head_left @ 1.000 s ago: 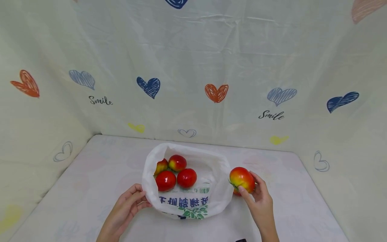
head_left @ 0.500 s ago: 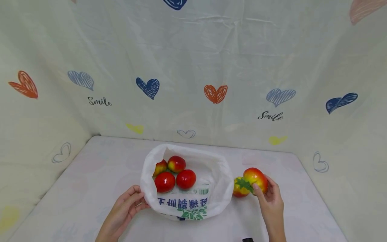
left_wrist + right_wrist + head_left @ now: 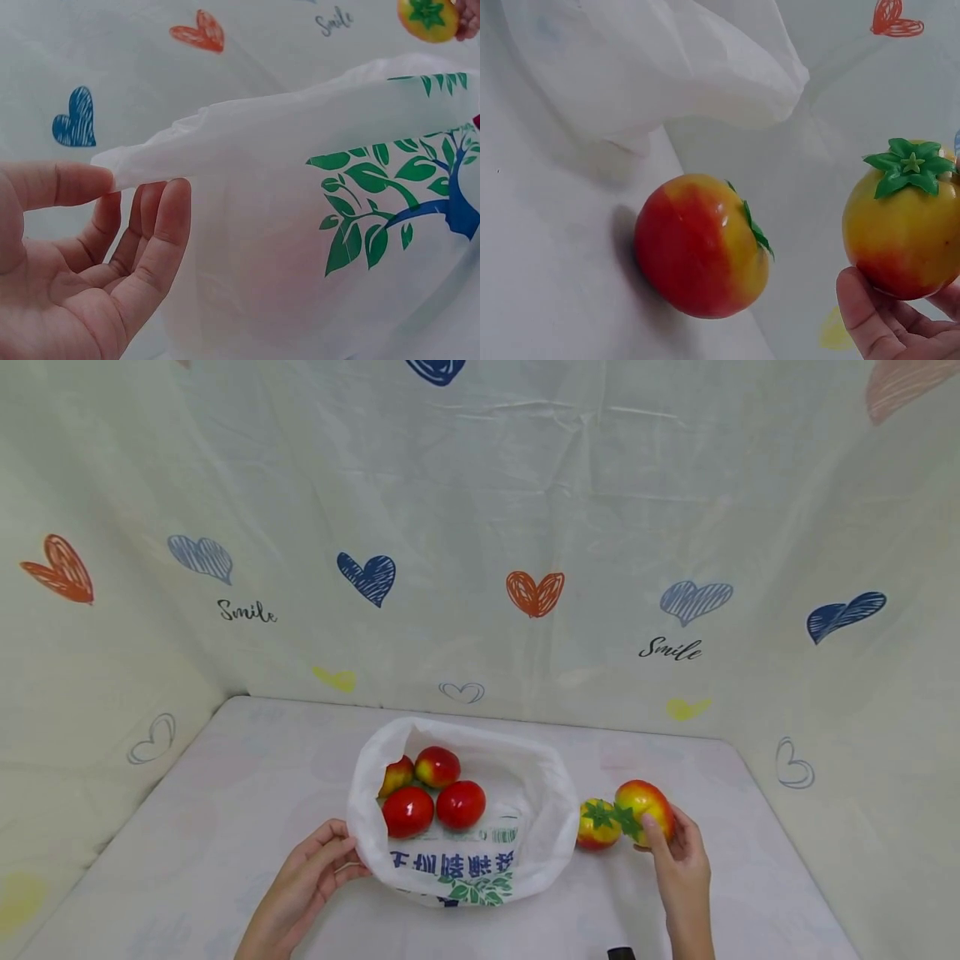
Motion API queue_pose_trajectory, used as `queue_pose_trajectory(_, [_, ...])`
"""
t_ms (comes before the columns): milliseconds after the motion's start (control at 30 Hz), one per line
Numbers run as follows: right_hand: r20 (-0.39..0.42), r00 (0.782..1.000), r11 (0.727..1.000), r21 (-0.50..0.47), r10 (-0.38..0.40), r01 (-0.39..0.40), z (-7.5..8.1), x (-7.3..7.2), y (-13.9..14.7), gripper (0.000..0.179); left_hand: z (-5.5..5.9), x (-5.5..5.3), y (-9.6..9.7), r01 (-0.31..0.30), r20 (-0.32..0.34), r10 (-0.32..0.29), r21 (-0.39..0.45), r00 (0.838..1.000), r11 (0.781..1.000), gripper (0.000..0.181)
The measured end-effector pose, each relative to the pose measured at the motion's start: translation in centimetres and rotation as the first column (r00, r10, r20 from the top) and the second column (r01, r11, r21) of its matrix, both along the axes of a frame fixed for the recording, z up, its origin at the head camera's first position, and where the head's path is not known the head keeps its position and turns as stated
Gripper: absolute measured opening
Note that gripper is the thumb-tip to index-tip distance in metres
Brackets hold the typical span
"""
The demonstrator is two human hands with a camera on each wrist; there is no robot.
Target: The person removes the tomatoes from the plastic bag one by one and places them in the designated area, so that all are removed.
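A white plastic bag (image 3: 558, 852), printed with green leaves and dark blue characters, stands with its mouth wide and faces the head camera. Inside lie several shiny red tomatoes (image 3: 461, 805), some partly yellow. My left hand (image 3: 311, 877) pinches the bag's left rim between thumb and finger, as the left wrist view confirms. To the right of the bag, my right hand (image 3: 681, 858) holds a red-and-yellow tomato (image 3: 904, 229) with a green star-shaped calyx. Between that hand and the bag, another such tomato (image 3: 697, 247) rests on the table.
The white-covered table (image 3: 750, 877) meets a pale curtain (image 3: 465, 485) printed with hearts and "Smile" at its back and sides. A small black object (image 3: 621, 953) shows at the bottom edge of the head view, cut off by the frame.
My right hand has carried its tomato rightward, away from the bag's rim, uncovering the tomato on the table. The left hand stays at the rim.
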State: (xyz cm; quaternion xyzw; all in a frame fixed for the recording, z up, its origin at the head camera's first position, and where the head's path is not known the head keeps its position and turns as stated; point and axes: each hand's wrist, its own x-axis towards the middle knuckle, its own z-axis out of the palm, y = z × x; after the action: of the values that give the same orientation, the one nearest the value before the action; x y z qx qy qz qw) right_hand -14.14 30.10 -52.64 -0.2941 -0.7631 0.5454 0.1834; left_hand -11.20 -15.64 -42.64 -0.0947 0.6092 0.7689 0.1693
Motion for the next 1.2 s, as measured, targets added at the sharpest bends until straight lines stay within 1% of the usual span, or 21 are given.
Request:
queue_pose_trajectory(167, [0.042,0.998,0.998,-0.050,-0.036,0.038,-0.3,-0.3,0.3,0.079,0.0,0.0,0.0,-0.010,0.005,0.010,-0.003,1.000,1.000,0.021])
queue_pose_trajectory(233, [0.060,0.997,0.997,-0.054,-0.045,0.048,-0.3,-0.3,0.4,0.081,0.0,0.0,0.0,-0.012,0.002,0.012,-0.001,1.000,1.000,0.021])
queue_pose_trajectory(500, [0.048,0.998,0.992,-0.118,-0.049,0.054,-0.1,0.1,0.8,0.079,0.0,0.1,0.0,0.005,-0.012,-0.005,0.013,1.000,1.000,0.018])
queue_pose_trajectory(633, [0.102,0.994,0.995,-0.088,-0.045,0.054,-0.3,0.3,0.9,0.084,0.0,0.2,0.0,0.015,-0.024,-0.014,0.020,1.000,1.000,0.016])
queue_pose_trajectory(767, [0.164,0.985,0.997,-0.050,-0.054,0.063,-1.0,0.3,1.3,0.091,0.0,0.2,0.0,0.022,-0.033,-0.022,0.021,0.999,1.000,0.015])
queue_pose_trajectory(833, [0.197,0.979,0.998,-0.029,-0.057,0.064,-1.0,0.4,1.4,0.094,0.0,0.2,0.0,0.023,-0.033,-0.022,0.023,0.999,0.999,0.016])
queue_pose_trajectory(900, [0.233,0.971,0.998,-0.018,-0.052,0.058,-0.4,0.7,1.2,0.096,0.1,0.2,0.0,0.022,-0.027,-0.021,0.025,0.999,0.999,0.017])
queue_pose_trajectory(967, [0.254,0.967,0.998,-0.042,-0.029,0.040,0.7,1.1,0.7,0.097,0.1,0.2,0.0,0.019,-0.023,-0.018,0.024,1.000,1.000,0.017])
queue_pose_trajectory(1067, [0.273,0.961,0.996,-0.092,0.039,-0.014,2.9,1.9,-0.4,0.100,0.1,0.2,0.0,0.017,-0.022,-0.017,0.024,1.000,1.000,0.016])
queue_pose_trajectory(1133, [0.274,0.958,0.992,-0.116,0.087,-0.057,4.0,2.4,-1.0,0.101,0.0,0.2,0.0,0.019,-0.026,-0.018,0.022,0.999,1.000,0.016])
queue_pose_trajectory(1200, [0.296,0.949,0.992,-0.095,0.111,-0.087,4.6,2.7,-1.4,0.103,0.0,0.2,0.0,0.016,-0.029,-0.016,0.019,0.999,1.000,0.015])
